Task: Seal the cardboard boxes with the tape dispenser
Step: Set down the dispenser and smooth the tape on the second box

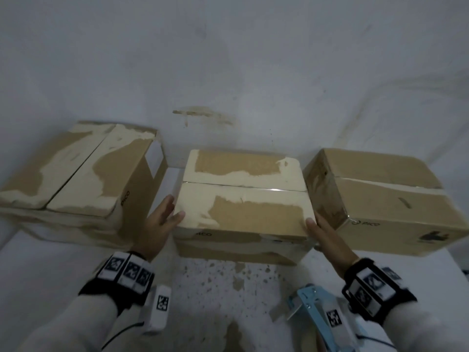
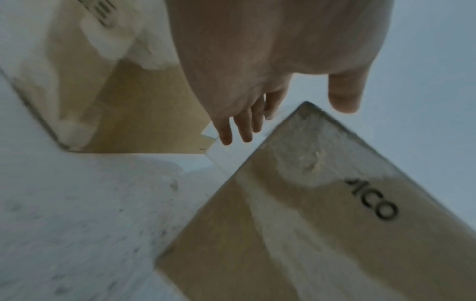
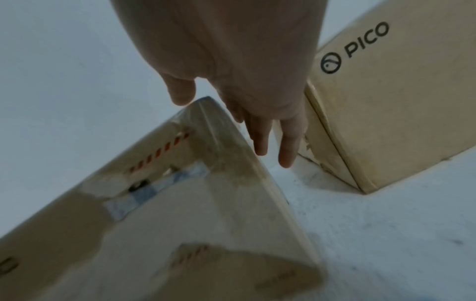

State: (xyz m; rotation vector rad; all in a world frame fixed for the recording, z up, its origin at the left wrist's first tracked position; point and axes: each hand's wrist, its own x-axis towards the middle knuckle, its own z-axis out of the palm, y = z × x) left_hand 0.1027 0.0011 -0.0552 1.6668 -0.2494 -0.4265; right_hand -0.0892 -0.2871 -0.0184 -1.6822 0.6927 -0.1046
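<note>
Both hands flank the middle box: the left hand lies flat on its left side, thumb over the top corner; the right hand rests straight-fingered at its right corner. Neither grips anything. The blue tape dispenser lies on the table beneath the right wrist. Risk: flat palms may slip, or the shifting box could bump the right box just beside those fingers.

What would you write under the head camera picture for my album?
Both hands, left hand and right hand, flank the middle cardboard box of three; a blue tape dispenser lies nearby.
</note>
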